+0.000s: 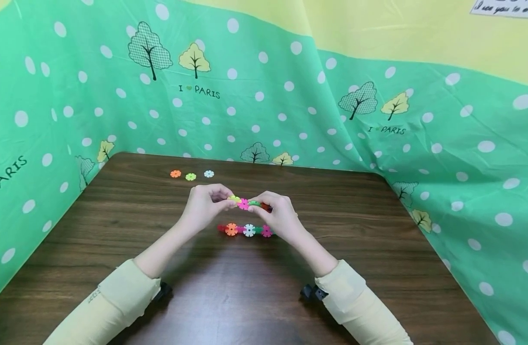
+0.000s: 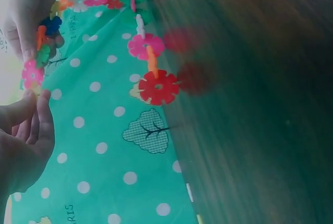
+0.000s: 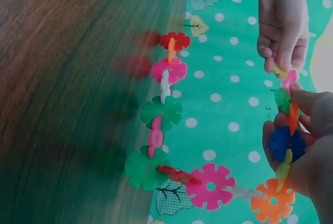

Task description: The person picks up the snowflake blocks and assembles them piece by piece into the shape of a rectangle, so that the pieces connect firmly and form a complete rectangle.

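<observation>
A chain of interlocking flower-shaped plastic discs runs from the fingers down and across the tabletop; its lower part shows a white disc (image 1: 249,230) and an orange disc (image 1: 231,229). At its raised end, my left hand (image 1: 205,203) pinches a yellow disc (image 3: 281,71) between thumb and fingertips. Slotted to that is a pink disc (image 1: 243,204), followed by a green disc (image 3: 282,100). My right hand (image 1: 278,215) grips the chain by these discs, its curled fingers behind a blue disc (image 3: 287,144). A red disc (image 2: 158,87) forms the far end.
Three loose discs lie beyond the hands: an orange one (image 1: 175,173), a light green one (image 1: 191,177) and a pale one (image 1: 209,173). The dark wooden table (image 1: 354,230) is bordered at the back and sides by a green dotted curtain (image 1: 229,115).
</observation>
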A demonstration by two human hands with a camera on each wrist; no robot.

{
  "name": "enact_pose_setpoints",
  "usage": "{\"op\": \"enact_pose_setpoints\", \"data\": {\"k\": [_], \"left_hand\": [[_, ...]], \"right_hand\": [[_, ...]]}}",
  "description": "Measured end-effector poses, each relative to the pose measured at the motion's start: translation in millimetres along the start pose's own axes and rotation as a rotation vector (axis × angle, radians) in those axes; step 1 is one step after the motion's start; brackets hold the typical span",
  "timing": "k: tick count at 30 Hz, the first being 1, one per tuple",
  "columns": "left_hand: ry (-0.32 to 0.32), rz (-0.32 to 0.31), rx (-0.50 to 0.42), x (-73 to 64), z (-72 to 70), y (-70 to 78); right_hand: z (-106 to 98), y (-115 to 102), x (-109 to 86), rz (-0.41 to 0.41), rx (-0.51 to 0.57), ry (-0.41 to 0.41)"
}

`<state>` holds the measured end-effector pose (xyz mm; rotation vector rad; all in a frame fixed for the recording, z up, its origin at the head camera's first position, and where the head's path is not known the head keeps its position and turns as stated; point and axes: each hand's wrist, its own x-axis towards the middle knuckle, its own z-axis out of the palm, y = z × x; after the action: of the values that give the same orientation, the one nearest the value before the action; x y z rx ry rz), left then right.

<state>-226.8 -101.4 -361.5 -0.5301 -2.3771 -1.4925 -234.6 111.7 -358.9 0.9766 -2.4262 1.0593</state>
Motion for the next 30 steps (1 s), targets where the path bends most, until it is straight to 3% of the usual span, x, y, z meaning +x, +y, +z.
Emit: {"op": "enact_pose_setpoints", "data": {"k": [6, 16, 23, 30], "left_hand": [[-0.003, 0.025, 0.076, 0.5, -2.2, 5.9], [-0.092, 0.027, 0.114, 5.9, -12.0, -0.8], [-0.129, 0.028, 0.145, 14.2, -26.0, -4.1], [-0.127, 0.002, 0.243, 26.0, -46.4, -19.7]], "right_hand": [[-3, -1, -1.2, 0.008, -0.013, 0.011], [-9, -3, 4.3, 0.056, -0.050, -0.065], [-16, -2, 7.6, 0.159, 0.004, -0.115], [-21, 3, 11.6, 0.176, 0.017, -0.122]]}}
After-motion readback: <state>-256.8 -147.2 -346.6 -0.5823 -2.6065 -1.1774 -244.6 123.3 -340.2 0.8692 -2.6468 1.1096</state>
